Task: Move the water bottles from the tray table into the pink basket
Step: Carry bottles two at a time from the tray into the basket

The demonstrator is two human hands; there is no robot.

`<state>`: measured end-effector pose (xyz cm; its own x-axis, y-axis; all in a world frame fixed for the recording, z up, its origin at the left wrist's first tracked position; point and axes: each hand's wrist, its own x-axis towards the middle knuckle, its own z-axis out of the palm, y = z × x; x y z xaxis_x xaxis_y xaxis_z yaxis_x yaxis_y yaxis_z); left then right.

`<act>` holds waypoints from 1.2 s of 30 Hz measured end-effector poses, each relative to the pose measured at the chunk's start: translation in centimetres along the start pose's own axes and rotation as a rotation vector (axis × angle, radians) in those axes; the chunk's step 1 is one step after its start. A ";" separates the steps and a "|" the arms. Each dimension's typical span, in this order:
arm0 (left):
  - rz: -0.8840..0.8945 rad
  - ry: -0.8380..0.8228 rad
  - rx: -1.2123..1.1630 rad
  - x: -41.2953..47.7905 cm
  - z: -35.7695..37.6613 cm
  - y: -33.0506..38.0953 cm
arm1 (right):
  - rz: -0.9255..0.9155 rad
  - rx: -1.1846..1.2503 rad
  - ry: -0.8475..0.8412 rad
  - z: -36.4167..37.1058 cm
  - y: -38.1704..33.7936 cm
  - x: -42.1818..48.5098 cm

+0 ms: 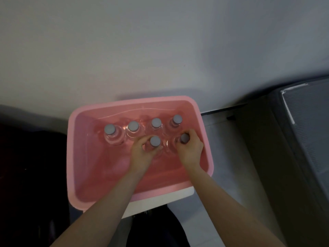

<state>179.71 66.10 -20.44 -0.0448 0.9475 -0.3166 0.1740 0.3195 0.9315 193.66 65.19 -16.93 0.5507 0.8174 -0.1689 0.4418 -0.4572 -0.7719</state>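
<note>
The pink basket (76, 157) stands against the wall on a white support. Several clear water bottles with grey caps stand upright inside it; a row runs along the far side, starting with a bottle (110, 130) at the left. In front of that row, my left hand (142, 154) is wrapped around the neck of a bottle (155, 141). My right hand (189, 148) grips another bottle (184, 138) beside it on the right. Both bottles stand upright inside the basket. The tray table is out of view.
A white surface (160, 202) pokes out under the basket's near edge. A dark grey appliance or cabinet (302, 139) stands at the right. A dark mass (26, 175) fills the left. Light floor tiles (222, 148) lie between the basket and the cabinet.
</note>
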 end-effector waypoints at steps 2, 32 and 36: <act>0.003 -0.002 0.015 0.1 0.3 -0.2 | -0.012 -0.013 0.003 0.1 0.2 0.2; -0.095 -0.087 0.282 1.0 1.7 -3.7 | 0.019 -0.087 -0.115 -0.8 0.1 -0.7; -0.088 -0.110 0.281 1.2 1.7 -4.2 | 0.028 -0.121 -0.139 -0.6 0.4 -0.6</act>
<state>180.56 65.83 -25.02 0.0327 0.9044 -0.4255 0.4400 0.3692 0.8186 193.99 64.31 -16.76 0.4642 0.8406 -0.2790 0.5142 -0.5123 -0.6879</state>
